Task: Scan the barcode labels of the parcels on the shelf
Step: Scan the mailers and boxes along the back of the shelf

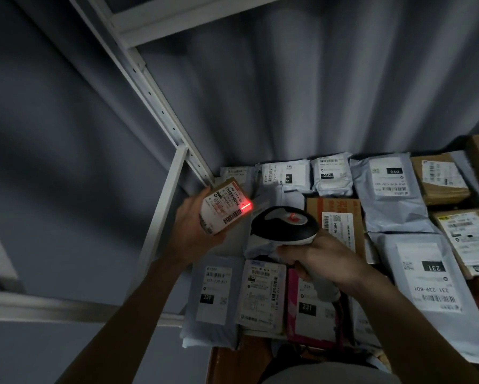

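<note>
Red light glows on the label of a small brown box (225, 209), close to the label's right edge. The left hand (194, 231) holds this box from behind, with its fingers curled round the box's left side, and lifts it above the parcels on the shelf. The box is tilted, so its long side runs from the bottom left up to the top right, and its label faces the scanner (285, 225). The right hand (327, 261) grips the scanner's grey handle with its fingers wrapped tight around it. The scanner's black head points up and to the left, right at the box, and the two are near but not touching. Under both hands lie many parcels: grey bags (393, 195) with white labels, a pink bag (293, 322) and brown boxes (440, 178). A white metal shelf post (149, 90) slants up on the left, in front of a grey wall.
</note>
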